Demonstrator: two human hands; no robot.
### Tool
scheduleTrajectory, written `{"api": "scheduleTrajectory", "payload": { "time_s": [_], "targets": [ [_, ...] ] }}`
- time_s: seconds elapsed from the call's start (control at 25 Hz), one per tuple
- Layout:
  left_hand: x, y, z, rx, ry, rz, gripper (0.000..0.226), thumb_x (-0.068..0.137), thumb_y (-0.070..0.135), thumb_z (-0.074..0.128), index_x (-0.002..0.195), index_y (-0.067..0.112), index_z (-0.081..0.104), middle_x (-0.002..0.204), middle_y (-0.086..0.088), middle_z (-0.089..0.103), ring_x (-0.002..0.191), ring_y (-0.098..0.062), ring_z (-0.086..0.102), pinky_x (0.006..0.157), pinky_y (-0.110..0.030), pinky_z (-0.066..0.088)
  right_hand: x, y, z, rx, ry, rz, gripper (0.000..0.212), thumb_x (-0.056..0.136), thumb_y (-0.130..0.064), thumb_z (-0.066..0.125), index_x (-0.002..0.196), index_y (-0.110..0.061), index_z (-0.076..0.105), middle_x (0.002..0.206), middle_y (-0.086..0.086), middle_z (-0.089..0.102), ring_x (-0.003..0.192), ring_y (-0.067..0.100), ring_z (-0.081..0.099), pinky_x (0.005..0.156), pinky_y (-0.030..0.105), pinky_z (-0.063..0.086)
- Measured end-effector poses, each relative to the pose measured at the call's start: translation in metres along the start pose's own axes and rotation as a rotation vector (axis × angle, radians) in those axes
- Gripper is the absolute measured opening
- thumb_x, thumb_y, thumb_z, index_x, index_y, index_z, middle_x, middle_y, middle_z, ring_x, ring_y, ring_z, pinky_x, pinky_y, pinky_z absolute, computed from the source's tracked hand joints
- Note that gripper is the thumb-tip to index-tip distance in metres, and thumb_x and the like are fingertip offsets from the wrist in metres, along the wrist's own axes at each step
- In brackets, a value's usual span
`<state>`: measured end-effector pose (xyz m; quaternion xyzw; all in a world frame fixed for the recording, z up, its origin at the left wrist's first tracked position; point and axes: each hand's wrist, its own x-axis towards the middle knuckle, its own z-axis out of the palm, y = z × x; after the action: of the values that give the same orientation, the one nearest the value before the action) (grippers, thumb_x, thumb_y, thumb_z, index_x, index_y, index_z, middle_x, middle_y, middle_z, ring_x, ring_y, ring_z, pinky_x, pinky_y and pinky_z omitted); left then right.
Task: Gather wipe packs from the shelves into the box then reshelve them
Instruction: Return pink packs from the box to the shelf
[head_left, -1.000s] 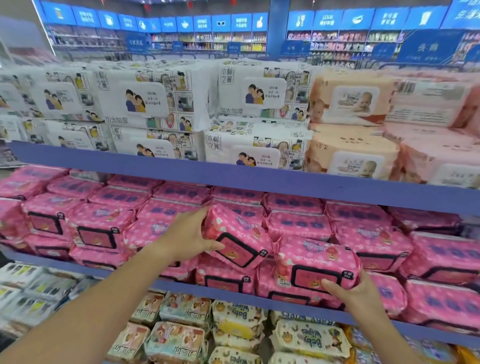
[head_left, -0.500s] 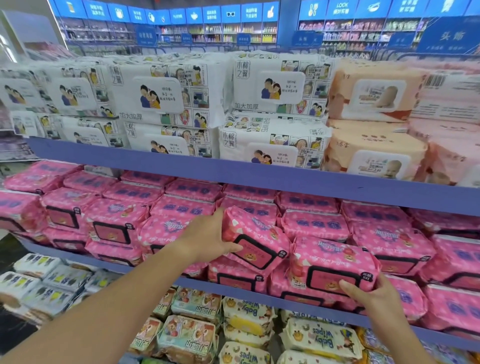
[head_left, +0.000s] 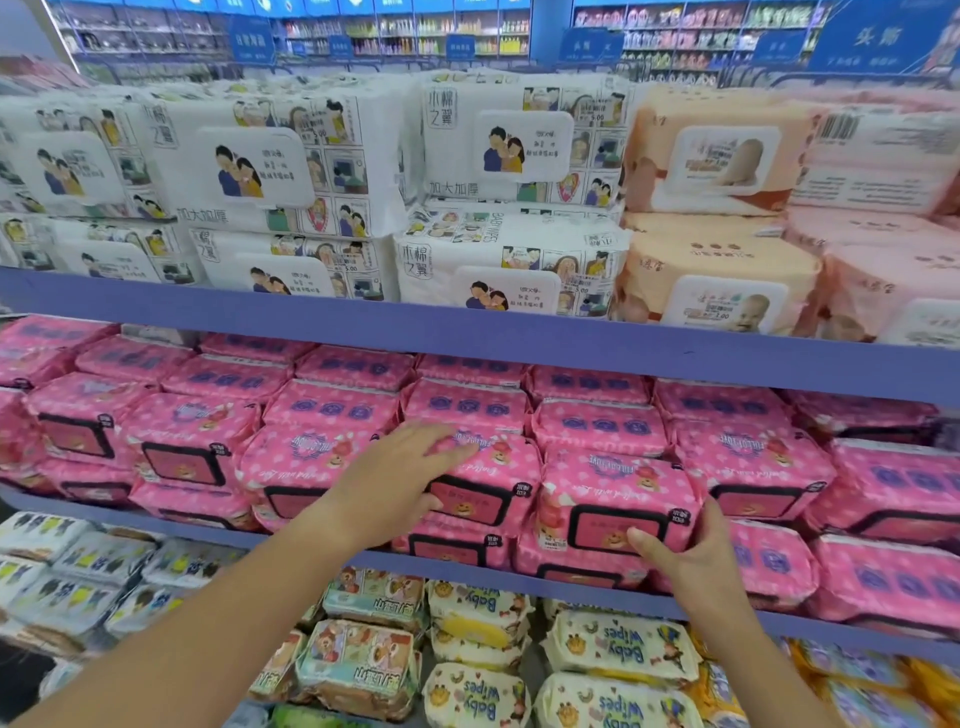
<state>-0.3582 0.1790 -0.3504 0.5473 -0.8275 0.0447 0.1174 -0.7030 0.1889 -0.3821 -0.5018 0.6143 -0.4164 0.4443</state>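
Left hand (head_left: 395, 483): was laid open, fingers nearly straight and spread over the top of the first pink pack (head_left: 488, 483), thumb set against its front face.

Right hand (head_left: 696, 558): was curled round the second pink pack (head_left: 613, 493), thumb pressed on the front, fingers wrapped round its right end.

Both packs were found side by side, touching, at the front edge of the middle shelf (head_left: 171, 527), stacked on other pink packs.

White packs (head_left: 260, 171) and peach packs (head_left: 722, 156) were stocked on the shelf above, yellow packs (head_left: 623, 649) below.
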Motion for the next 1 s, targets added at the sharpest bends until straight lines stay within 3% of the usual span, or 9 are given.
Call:
{"api": "scheduleTrajectory", "payload": {
  "time_s": [0.2, 0.28, 0.36, 0.44, 0.52, 0.6, 0.72, 0.8, 1.0],
  "targets": [
    [-0.010, -0.016, 0.018, -0.192, 0.045, -0.130, 0.058, 0.096, 0.060, 0.052, 0.150, 0.039, 0.046, 0.157, 0.016, 0.040, 0.148, -0.012, 0.034, 0.123, -0.035, 0.025, 0.000, 0.005, 0.011, -0.064, -0.111, 0.004, 0.110, 0.085, -0.046, 0.070, 0.159, -0.024, -0.009, 0.168, -0.002, 0.005, 0.153, 0.023, 0.013, 0.122, 0.049, 0.023],
    [-0.013, -0.020, 0.024, -0.056, 0.043, -0.081, 0.064, 0.096, 0.067, 0.034, 0.145, 0.031, 0.054, 0.150, 0.009, 0.052, 0.140, -0.017, 0.049, 0.117, -0.039, 0.035, 0.000, 0.002, 0.012, -0.175, -0.131, 0.047, 0.116, 0.083, -0.057, 0.067, 0.157, -0.022, -0.016, 0.161, 0.000, 0.025, 0.149, 0.028, 0.028, 0.115, 0.047, 0.035],
    [-0.012, -0.018, 0.023, 0.102, 0.051, -0.013, 0.067, 0.094, 0.063, 0.031, 0.137, 0.023, 0.064, 0.139, 0.002, 0.064, 0.127, -0.018, 0.062, 0.111, -0.040, 0.039, 0.005, 0.006, 0.013, -0.290, -0.128, 0.092, 0.135, 0.066, -0.085, 0.058, 0.156, -0.022, -0.020, 0.114, -0.003, 0.055, 0.114, 0.028, 0.059, 0.087, 0.043, 0.051],
    [-0.013, -0.017, 0.019, 0.143, 0.077, 0.009, 0.060, 0.090, 0.055, 0.041, 0.129, 0.019, 0.070, 0.132, -0.002, 0.069, 0.118, -0.018, 0.068, 0.106, -0.041, 0.046, 0.006, 0.016, 0.018, -0.324, -0.107, 0.071, 0.140, 0.061, -0.092, 0.053, 0.156, -0.020, -0.020, 0.091, -0.006, 0.052, 0.092, 0.022, 0.058, 0.073, 0.034, 0.048],
    [-0.015, -0.015, 0.017, 0.083, 0.119, -0.018, 0.051, 0.091, 0.048, 0.058, 0.132, 0.019, 0.068, 0.135, -0.003, 0.067, 0.121, -0.022, 0.067, 0.108, -0.039, 0.042, 0.001, 0.010, 0.021, -0.349, -0.078, 0.048, 0.123, 0.079, -0.073, 0.057, 0.156, -0.013, -0.017, 0.122, 0.015, 0.059, 0.114, 0.029, 0.058, 0.086, 0.038, 0.051],
    [-0.016, -0.009, 0.016, -0.043, 0.099, -0.113, 0.056, 0.091, 0.041, 0.072, 0.142, 0.023, 0.059, 0.148, 0.000, 0.056, 0.137, -0.022, 0.053, 0.118, -0.035, 0.026, 0.000, 0.003, 0.020, -0.411, -0.064, 0.066, 0.114, 0.085, -0.065, 0.055, 0.156, -0.006, -0.013, 0.158, 0.021, 0.027, 0.146, 0.035, 0.029, 0.112, 0.046, 0.038],
    [-0.018, 0.006, 0.017, -0.299, 0.120, -0.250, 0.058, 0.096, 0.040, 0.067, 0.150, 0.030, 0.048, 0.159, 0.008, 0.040, 0.149, -0.016, 0.031, 0.125, -0.035, 0.017, -0.014, -0.007, 0.027, -0.376, 0.027, 0.024, 0.101, 0.090, -0.051, 0.063, 0.157, -0.003, 0.005, 0.141, 0.028, 0.046, 0.130, 0.041, 0.046, 0.100, 0.049, 0.044],
    [-0.023, 0.017, 0.013, -0.523, 0.173, -0.331, 0.054, 0.097, 0.040, 0.065, 0.148, 0.033, 0.049, 0.157, 0.013, 0.040, 0.149, -0.012, 0.030, 0.124, -0.037, 0.022, -0.026, -0.009, 0.039, -0.321, 0.103, 0.012, 0.095, 0.088, -0.055, 0.063, 0.156, -0.006, 0.018, 0.116, 0.010, 0.062, 0.103, 0.030, 0.061, 0.083, 0.044, 0.051],
    [-0.055, 0.050, 0.007, -0.787, 0.204, -0.356, 0.048, 0.100, 0.039, 0.061, 0.146, 0.028, 0.052, 0.151, 0.016, 0.047, 0.142, -0.003, 0.039, 0.117, -0.030, 0.031, -0.045, 0.004, 0.050, -0.202, 0.158, 0.089, 0.082, 0.097, -0.054, 0.051, 0.160, -0.018, 0.013, 0.161, 0.002, 0.030, 0.147, 0.027, 0.031, 0.116, 0.044, 0.032]
  ]
}}
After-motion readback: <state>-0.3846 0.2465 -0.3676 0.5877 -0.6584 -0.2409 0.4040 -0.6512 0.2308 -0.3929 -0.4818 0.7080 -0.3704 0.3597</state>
